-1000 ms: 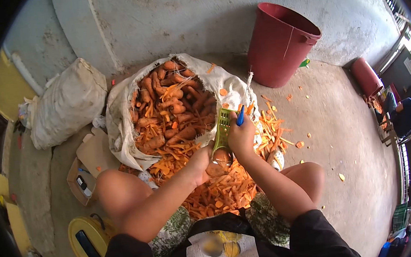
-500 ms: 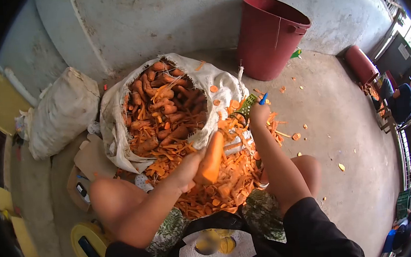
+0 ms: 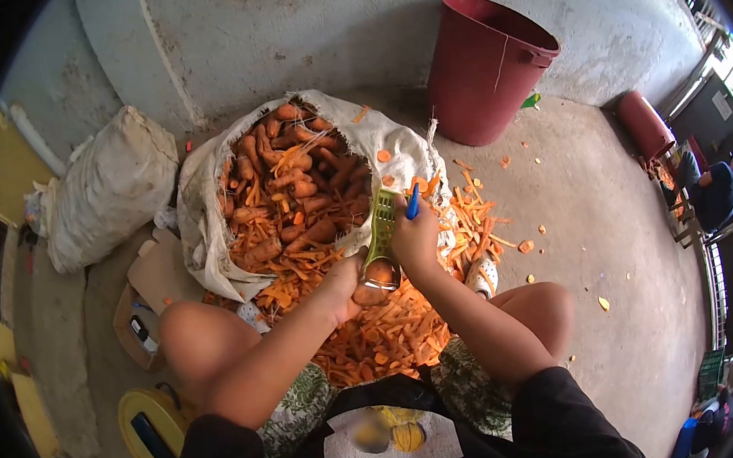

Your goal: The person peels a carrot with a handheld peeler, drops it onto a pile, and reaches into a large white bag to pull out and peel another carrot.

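Left hand (image 3: 343,284) grips a carrot (image 3: 370,296) by its near end, tip pointing fwd. Right hand (image 3: 415,241) is closed on a green peeler (image 3: 381,223) laid along it, over the peel pile (image 3: 392,339) btwn the knees so strips drop there. Open sack of carrots (image 3: 203,225) sits just ahead, w/in reach; red bucket (image 3: 488,73) beyond.
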A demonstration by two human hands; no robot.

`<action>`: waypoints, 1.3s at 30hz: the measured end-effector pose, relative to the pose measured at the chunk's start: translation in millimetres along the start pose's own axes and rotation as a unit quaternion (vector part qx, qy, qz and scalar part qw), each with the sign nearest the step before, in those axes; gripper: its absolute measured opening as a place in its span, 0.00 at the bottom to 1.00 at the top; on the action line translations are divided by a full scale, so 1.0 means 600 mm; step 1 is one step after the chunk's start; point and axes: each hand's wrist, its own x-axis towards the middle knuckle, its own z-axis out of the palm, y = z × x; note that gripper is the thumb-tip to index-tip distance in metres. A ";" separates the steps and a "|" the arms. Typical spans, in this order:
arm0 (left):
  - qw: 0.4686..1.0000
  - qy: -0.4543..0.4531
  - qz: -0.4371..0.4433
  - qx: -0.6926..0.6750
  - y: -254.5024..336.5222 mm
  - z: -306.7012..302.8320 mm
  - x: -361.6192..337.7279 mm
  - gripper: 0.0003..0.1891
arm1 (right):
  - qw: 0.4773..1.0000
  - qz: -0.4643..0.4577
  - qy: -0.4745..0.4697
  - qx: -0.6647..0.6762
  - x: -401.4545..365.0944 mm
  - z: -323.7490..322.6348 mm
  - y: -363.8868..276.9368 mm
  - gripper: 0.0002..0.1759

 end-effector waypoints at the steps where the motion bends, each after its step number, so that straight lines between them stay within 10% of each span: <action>1: 0.999 -0.010 -0.011 0.032 0.002 -0.002 0.002 0.14 | 1.000 0.001 0.000 0.000 0.001 0.001 0.006 0.17; 14: 0.998 0.026 0.033 0.036 -0.003 0.003 0.028 0.15 | 0.999 0.040 0.008 -0.014 0.030 0.010 0.036 0.17; 18: 0.994 -0.047 -0.005 0.098 -0.005 0.003 -0.013 0.18 | 0.947 0.231 0.177 0.135 0.125 -0.053 0.086 0.16; 20: 0.999 -0.008 0.004 0.038 -0.001 0.006 -0.021 0.19 | 0.957 0.186 0.224 0.018 0.182 -0.075 0.167 0.15; 24: 0.998 -0.034 0.010 0.053 0.008 -0.016 -0.006 0.18 | 0.950 0.161 0.090 0.253 0.105 -0.047 0.044 0.15; 30: 1.000 -0.011 -0.020 -0.005 -0.007 -0.009 -0.008 0.15 | 0.989 0.072 -0.056 0.118 0.014 0.005 0.012 0.16; 39: 0.997 -0.067 -0.032 -0.021 -0.010 -0.010 -0.013 0.11 | 0.996 0.050 -0.036 0.061 -0.004 0.003 0.003 0.16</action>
